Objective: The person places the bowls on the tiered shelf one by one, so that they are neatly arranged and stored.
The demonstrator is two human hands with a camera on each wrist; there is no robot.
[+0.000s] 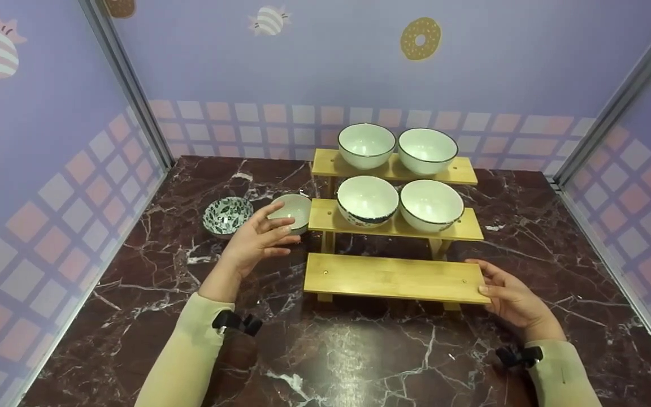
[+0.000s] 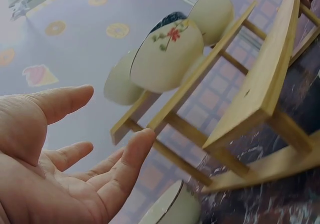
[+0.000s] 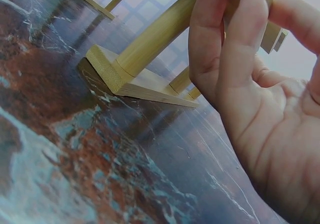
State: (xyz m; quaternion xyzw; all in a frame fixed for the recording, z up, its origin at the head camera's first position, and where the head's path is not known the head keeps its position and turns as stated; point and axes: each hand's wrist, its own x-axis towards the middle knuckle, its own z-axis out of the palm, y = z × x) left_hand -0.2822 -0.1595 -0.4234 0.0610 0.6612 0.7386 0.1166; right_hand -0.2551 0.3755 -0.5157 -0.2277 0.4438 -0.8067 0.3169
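A three-tier wooden rack (image 1: 393,277) stands on the table. My right hand (image 1: 515,297) grips the right end of its lowest board, thumb on top and fingers curled beneath; the right wrist view shows those fingers (image 3: 245,28) against the wood. To the left of the rack, my left hand (image 1: 257,240) is held with fingers spread and nothing in them. It partly covers a pale bowl (image 1: 301,210) on the table, beside a green-patterned bowl (image 1: 228,216). Two white bowls with dark rims, one of them here (image 1: 366,148), sit on the top tier. Two flower-decorated bowls (image 2: 167,53) share the middle tier.
Dark red marble tabletop (image 1: 348,356) extends in front of the rack and to both sides. Purple panels (image 1: 325,68) with tile and sweets prints enclose the back and sides. Metal posts (image 1: 133,85) mark the back corners.
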